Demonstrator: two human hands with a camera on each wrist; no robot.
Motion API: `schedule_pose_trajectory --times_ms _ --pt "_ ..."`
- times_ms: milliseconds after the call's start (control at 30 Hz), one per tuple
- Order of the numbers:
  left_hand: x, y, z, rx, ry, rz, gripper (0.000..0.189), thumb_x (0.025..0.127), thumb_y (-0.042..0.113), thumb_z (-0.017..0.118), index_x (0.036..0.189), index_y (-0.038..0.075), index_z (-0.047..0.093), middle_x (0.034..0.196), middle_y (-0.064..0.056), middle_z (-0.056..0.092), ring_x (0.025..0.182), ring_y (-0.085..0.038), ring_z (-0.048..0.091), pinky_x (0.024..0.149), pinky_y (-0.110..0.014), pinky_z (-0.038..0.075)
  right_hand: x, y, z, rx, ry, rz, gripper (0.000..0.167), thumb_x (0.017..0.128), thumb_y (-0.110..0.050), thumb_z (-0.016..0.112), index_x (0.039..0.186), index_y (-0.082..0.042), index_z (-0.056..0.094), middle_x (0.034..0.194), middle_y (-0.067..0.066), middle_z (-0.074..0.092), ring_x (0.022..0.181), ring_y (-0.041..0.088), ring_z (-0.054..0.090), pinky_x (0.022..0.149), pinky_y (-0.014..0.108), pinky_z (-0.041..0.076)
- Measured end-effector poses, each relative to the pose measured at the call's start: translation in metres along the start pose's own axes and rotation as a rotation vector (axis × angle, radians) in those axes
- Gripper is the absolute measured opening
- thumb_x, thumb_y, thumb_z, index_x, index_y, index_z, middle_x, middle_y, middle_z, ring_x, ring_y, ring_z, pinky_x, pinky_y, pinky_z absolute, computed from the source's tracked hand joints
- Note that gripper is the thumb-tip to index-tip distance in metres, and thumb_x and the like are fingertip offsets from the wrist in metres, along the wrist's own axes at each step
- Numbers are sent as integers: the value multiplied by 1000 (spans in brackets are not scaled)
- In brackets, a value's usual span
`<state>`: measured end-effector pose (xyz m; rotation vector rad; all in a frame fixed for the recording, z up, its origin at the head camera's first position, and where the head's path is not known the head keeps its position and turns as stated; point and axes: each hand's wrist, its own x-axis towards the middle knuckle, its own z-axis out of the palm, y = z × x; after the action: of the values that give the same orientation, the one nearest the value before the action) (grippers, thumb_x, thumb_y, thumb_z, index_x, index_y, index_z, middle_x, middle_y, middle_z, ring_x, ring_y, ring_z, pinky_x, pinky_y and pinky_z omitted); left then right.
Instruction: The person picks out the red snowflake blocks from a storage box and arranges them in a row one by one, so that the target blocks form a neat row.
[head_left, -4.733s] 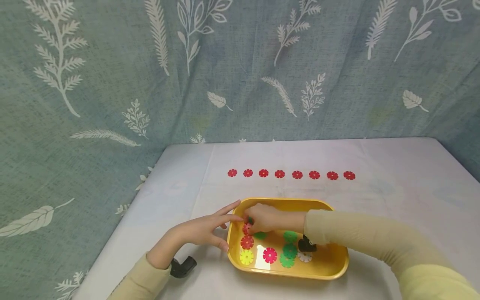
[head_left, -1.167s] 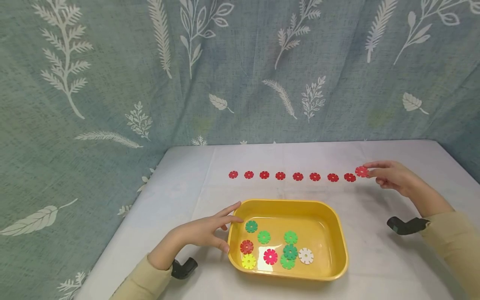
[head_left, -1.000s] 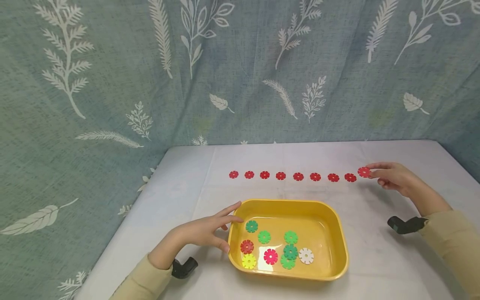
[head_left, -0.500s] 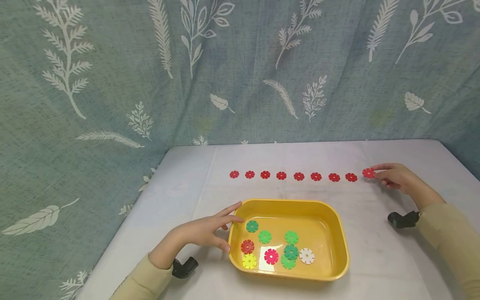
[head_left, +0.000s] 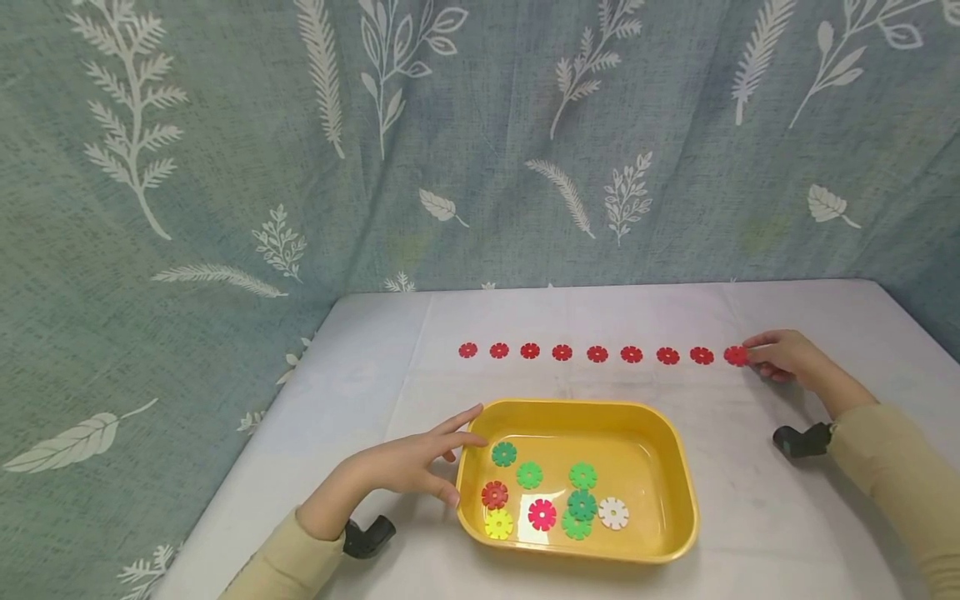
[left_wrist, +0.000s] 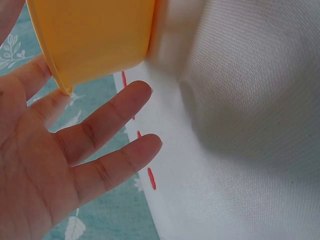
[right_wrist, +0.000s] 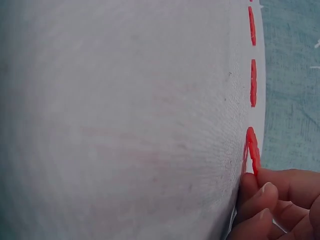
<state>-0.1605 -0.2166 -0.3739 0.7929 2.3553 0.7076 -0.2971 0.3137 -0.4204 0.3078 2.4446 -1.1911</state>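
Observation:
My right hand [head_left: 797, 360] pinches a red flower-shaped plastic disc [head_left: 737, 356] by its right edge, at the right end of a row of similar red discs [head_left: 632, 355]. In the right wrist view, that held disc [right_wrist: 253, 150] leans at a slant, its far edge close to the cloth; whether it touches is hard to tell. My left hand [head_left: 408, 461] rests against the left rim of a yellow tray [head_left: 678, 467], its fingers spread and extended. The left wrist view shows some fingers [left_wrist: 117, 110] off the tray wall. Inside the tray lie green, yellow, red, pink and white discs [head_left: 613, 513].
A white cloth [head_left: 390, 350] covers the table. Behind it and at the left hangs a blue-green curtain with white leaf patterns [head_left: 480, 167]. Black wrist devices sit at the left cuff [head_left: 367, 537] and right cuff [head_left: 802, 440].
My right hand has left the tray with a red disc, carried it to the row's right end, and lowered it toward the cloth. The left hand stays at the rim.

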Motion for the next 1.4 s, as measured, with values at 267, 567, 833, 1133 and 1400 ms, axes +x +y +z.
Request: schedule_pose_trajectory --times_ms 267,567,833,1133,1400 --pt "-1 1 -1 -7 -3 6 76 70 42 72 135 15 42 155 3 0 108 -24 52 88 -31 47 -3 0 0 20 24 14 48 91 -16 52 128 10 36 75 0 54 63 14 52 60 25 47" --pt "-1 1 0 -7 -3 3 77 70 42 72 135 16 42 155 4 -1 109 -24 52 89 -31 47 -10 -4 -4 36 16 8 52 90 -17 52 130 10 34 74 0 54 61 14 53 60 25 49" --pt "0 0 -1 -2 -1 1 76 70 41 72 136 16 42 155 4 -1 108 -24 52 89 -31 47 -30 -21 -18 -26 16 -105 54 92 -23 52 132 9 34 92 9 60 71 18 56 65 25 51" --pt "-1 1 -1 0 -2 5 76 71 41 71 136 15 42 155 4 -1 108 -23 52 89 -32 47 -65 -51 -19 -111 -6 -234 57 92 -31 53 132 5 36 96 3 61 81 22 55 71 29 51" --pt "-1 2 -2 -6 -4 13 76 71 42 71 135 15 42 155 4 -1 109 -23 52 90 -32 46 -92 -81 -3 -169 -34 -323 56 89 -36 58 129 0 43 100 6 62 81 20 55 70 28 51"
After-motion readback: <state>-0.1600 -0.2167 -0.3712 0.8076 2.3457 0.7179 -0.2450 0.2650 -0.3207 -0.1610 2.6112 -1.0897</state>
